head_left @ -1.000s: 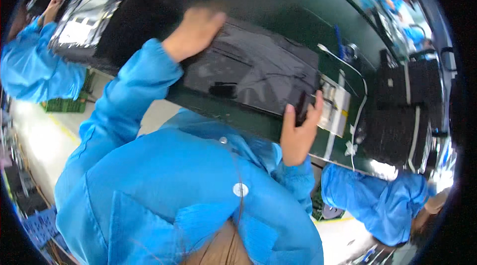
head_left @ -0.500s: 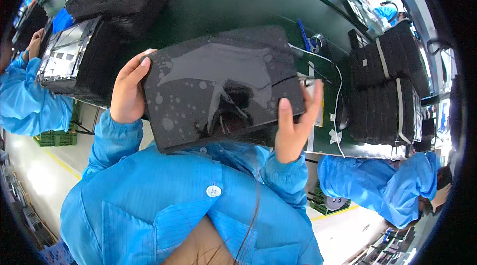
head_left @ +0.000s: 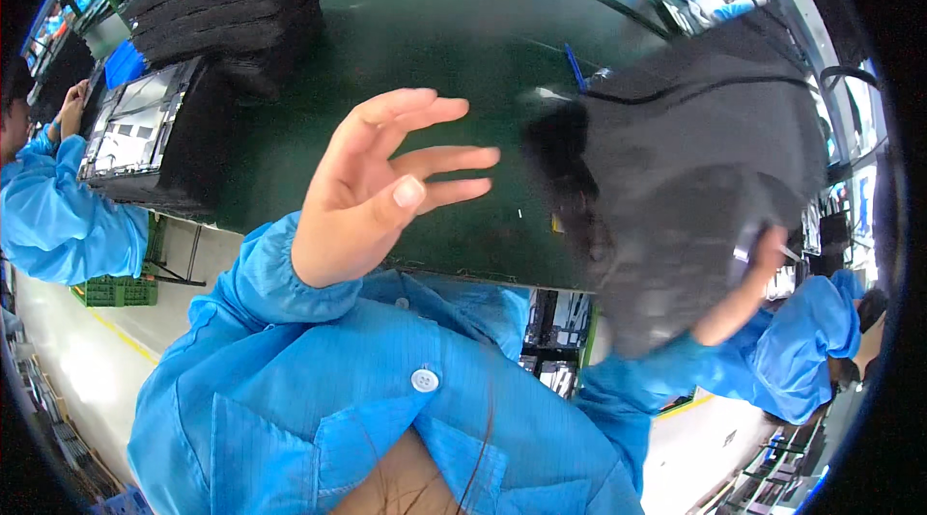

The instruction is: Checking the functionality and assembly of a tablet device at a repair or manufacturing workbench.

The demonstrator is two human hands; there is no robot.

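My left hand (head_left: 372, 182) hovers over the green work table (head_left: 425, 52) with its fingers spread and nothing in them. Off to the right, a large flat black panel (head_left: 676, 158), smeared by motion, is tilted above the table. My right hand (head_left: 748, 288) grips it near its lower right edge, and some of the fingers are blurred or hidden. A darker patch shows along the panel's left side. The stacks on the table's right side are mostly covered by it.
Black foam trays (head_left: 222, 8) are stacked at the back left. In front of them, another stack is topped by a silvery panel (head_left: 135, 129). A blue pen-like tool (head_left: 575, 66) lies toward the back. Co-workers in blue sit at left (head_left: 72, 216) and right (head_left: 801, 351).
My left hand has let go of the black panel and moved right, opening over the table. My right hand has swung the panel to the right, uncovering the middle of the table.
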